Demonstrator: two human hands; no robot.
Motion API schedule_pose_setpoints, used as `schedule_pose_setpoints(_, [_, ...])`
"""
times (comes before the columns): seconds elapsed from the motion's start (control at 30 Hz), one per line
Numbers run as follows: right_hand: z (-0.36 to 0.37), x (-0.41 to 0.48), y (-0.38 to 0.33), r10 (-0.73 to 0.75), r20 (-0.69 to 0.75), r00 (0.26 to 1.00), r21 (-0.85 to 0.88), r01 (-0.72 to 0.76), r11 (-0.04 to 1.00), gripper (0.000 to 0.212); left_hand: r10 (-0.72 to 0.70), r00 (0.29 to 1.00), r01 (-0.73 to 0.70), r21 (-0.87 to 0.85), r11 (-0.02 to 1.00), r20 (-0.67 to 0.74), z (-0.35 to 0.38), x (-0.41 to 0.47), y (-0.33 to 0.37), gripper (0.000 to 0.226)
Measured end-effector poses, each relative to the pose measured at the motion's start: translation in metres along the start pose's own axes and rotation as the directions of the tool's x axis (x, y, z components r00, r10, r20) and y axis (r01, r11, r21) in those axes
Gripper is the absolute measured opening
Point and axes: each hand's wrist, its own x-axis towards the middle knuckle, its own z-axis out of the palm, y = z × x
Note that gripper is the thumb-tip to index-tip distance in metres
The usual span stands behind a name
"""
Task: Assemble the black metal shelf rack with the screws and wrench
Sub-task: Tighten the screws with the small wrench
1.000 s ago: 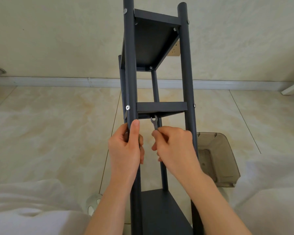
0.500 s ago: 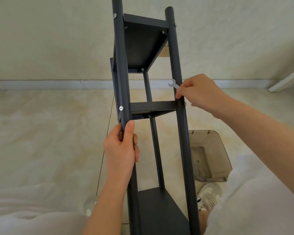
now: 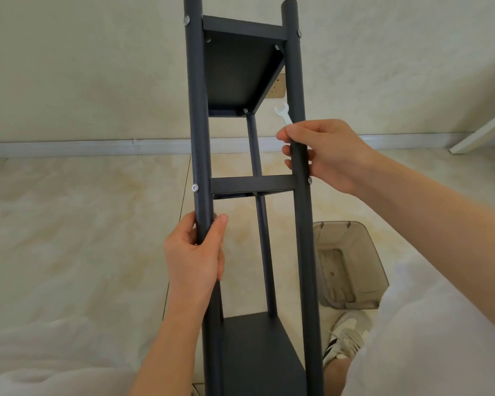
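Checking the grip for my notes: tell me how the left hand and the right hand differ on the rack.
The left hand grips the left post below the middle shelf; the right hand grips the right post above it. The right hand also holds the wrench; the left hand holds no tool. Both wrap a front post.

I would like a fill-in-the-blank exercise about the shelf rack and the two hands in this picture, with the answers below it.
The left hand grips the left post ___ the middle shelf.
The right hand grips the right post and also holds a small ___.
The translucent grey bin stands to the ___ of the shelf rack.
Missing words: below; wrench; right.
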Motion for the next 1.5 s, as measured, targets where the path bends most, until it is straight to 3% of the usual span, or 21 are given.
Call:
schedule_pose_setpoints(0.17, [0.006, -0.005, -0.010, -0.087, 0.045, 0.995, 0.082, 0.083, 0.993, 0.022, 0.029, 0.999, -0.029, 0.014, 0.999, -0.031, -0.010, 0.011, 0.004, 0.005])
schedule_pose_setpoints(0.33, [0.013, -0.010, -0.024, -0.151, 0.153, 0.977, 0.172, 0.124, 0.977, 0.018, 0.048, 0.996, -0.043, 0.059, 0.997, -0.075, -0.018, 0.021, 0.000, 0.022])
schedule_pose_setpoints(0.57, [0.030, -0.018, -0.031, -0.273, 0.296, 0.915, 0.083, 0.260, 0.962, 0.018, 0.054, 0.983, -0.020, 0.188, 0.982, -0.175, -0.030, 0.035, -0.018, 0.030])
schedule_pose_setpoints(0.73, [0.036, -0.019, -0.028, -0.294, 0.261, 0.919, -0.003, 0.306, 0.952, 0.015, 0.046, 0.994, -0.001, 0.400, 0.916, -0.103, -0.030, 0.047, -0.018, 0.034])
schedule_pose_setpoints(0.83, [0.036, -0.018, -0.028, -0.298, 0.235, 0.925, -0.039, 0.315, 0.948, 0.014, 0.197, 0.966, -0.088, 0.507, 0.857, -0.166, -0.024, 0.037, -0.006, 0.053])
schedule_pose_setpoints(0.93, [0.036, -0.016, -0.031, -0.304, 0.203, 0.931, -0.050, 0.320, 0.946, 0.015, 0.340, 0.922, -0.233, 0.438, 0.868, -0.184, -0.004, 0.003, 0.008, 0.046])
schedule_pose_setpoints(1.07, [0.041, -0.013, -0.034, -0.304, 0.156, 0.940, -0.067, 0.317, 0.946, 0.015, 0.147, 0.989, -0.141, 0.282, 0.949, -0.001, 0.027, -0.032, 0.016, 0.036])
schedule_pose_setpoints(1.17, [0.046, -0.014, -0.034, -0.311, 0.146, 0.939, -0.129, 0.330, 0.935, 0.014, 0.052, 0.993, -0.074, 0.210, 0.975, 0.107, 0.041, -0.038, 0.015, 0.036])
schedule_pose_setpoints(1.5, [0.055, -0.017, -0.036, -0.339, 0.132, 0.931, -0.208, 0.361, 0.909, 0.015, 0.131, 0.991, -0.133, 0.247, 0.960, 0.023, 0.046, -0.030, 0.005, 0.041])
